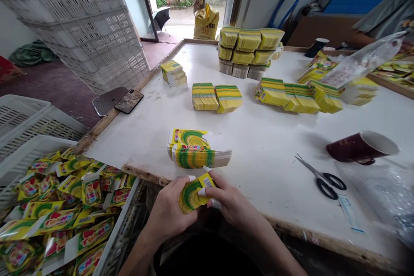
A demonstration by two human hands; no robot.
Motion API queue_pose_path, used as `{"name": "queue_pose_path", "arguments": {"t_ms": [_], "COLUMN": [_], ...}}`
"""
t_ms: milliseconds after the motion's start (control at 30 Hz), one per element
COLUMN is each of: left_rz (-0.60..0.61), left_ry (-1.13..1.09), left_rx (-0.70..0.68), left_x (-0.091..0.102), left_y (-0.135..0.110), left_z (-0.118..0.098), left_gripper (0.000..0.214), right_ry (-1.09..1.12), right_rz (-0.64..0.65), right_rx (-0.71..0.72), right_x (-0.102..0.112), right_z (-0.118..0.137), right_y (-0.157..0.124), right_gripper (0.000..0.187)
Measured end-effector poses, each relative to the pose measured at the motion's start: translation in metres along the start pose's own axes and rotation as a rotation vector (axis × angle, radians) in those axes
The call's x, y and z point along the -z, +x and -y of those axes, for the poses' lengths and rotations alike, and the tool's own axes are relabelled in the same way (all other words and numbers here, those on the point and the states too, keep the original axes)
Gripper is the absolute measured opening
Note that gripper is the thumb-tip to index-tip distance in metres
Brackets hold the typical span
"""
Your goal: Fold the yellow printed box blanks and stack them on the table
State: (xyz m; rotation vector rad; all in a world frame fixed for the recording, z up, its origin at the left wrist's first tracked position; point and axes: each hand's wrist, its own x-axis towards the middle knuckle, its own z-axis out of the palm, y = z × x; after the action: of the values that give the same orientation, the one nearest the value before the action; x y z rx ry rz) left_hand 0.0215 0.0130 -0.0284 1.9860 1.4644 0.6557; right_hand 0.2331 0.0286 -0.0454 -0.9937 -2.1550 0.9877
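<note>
Between my two hands is a small yellow and green printed box [196,193], held just off the table's near edge. My left hand [171,207] wraps round its left side. My right hand [231,198] grips the right end, near the barcode; white coverings show on several fingertips. Just beyond my hands, a stack of flat printed cartons [194,151] lies on the white table [129,138]. To my left, a white crate [124,211] holds many yellow boxes [61,220], some with white flaps standing out.
Bundled cartons [216,97] stand farther back, with a taller pile [247,51] behind. Scissors [320,177], a dark mug [362,146] and clear plastic [381,198] lie at right. A phone [129,101] rests at the left edge, beside stacked crates [84,21]. Another person's arm [365,36] shows far right.
</note>
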Motion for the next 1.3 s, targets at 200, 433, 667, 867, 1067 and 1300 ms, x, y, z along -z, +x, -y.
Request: {"name": "queue_pose_path", "arguments": {"t_ms": [200, 433, 667, 867, 1067, 1300], "left_rz": [0.021, 0.061, -0.087, -0.924, -0.884, -0.747], "left_ry": [0.030, -0.001, -0.152, -0.978, -1.426, -1.582], "left_rx": [-0.021, -0.025, 0.006, 0.053, 0.416, 0.499], "left_x": [0.009, 0.009, 0.004, 0.029, 0.030, 0.001], "left_y": [0.004, 0.001, -0.004, -0.011, -0.005, 0.004], "left_z": [-0.003, -0.005, -0.007, 0.001, 0.018, 0.011], "left_gripper": [0.047, 0.048, 0.048, 0.076, 0.084, 0.073], "right_ry": [-0.060, 0.079, 0.246, 0.123, -0.382, -0.351], "right_rz": [0.025, 0.074, -0.215, -0.467, -0.273, -0.251], "right_rx": [0.015, 0.013, -0.125, -0.055, -0.213, -0.199], "right_x": [0.008, 0.017, -0.018, 0.006, 0.031, 0.031], "right_z": [0.004, 0.008, 0.014, 0.025, 0.009, 0.003], "right_y": [0.004, -0.002, 0.000, 0.042, 0.090, 0.093], "right_gripper": [0.026, 0.020, 0.059, 0.044, 0.045, 0.046]}}
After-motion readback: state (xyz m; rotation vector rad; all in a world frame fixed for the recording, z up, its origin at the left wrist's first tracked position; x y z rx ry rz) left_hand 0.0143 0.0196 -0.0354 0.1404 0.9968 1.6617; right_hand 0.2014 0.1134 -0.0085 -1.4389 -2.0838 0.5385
